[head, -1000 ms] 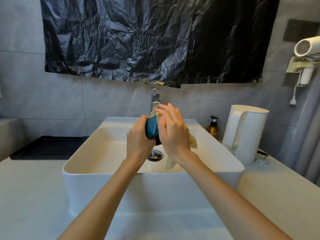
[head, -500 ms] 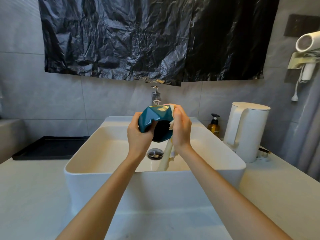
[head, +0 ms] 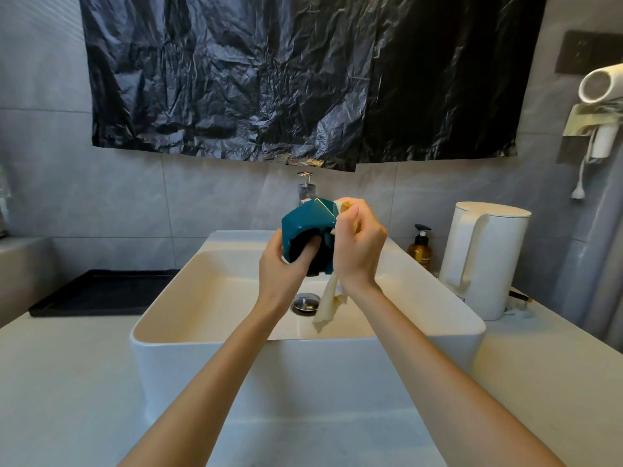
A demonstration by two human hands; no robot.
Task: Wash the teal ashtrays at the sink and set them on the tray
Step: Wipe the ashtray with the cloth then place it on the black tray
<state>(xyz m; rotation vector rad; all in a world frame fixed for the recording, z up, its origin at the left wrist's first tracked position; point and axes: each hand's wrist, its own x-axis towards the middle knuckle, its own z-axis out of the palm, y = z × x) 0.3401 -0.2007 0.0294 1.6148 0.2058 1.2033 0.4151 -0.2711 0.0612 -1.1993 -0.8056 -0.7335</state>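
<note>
Above the white ceramic sink (head: 303, 342), my left grip (head: 283, 267) grasps the faceted teal ashtray (head: 310, 217). My right grip (head: 359, 247) clenches a pale cloth (head: 327, 308).

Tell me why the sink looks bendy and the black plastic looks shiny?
Head view: the wide-angle lens bows the sink along its front rim; light glints off creases in the black plastic sheet; the teal ashtray in the left hand and the cloth in the right hand look sharp, not blurred.

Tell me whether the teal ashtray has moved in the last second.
Yes: the teal ashtray has risen and now overlaps the lower part of the faucet.
</note>
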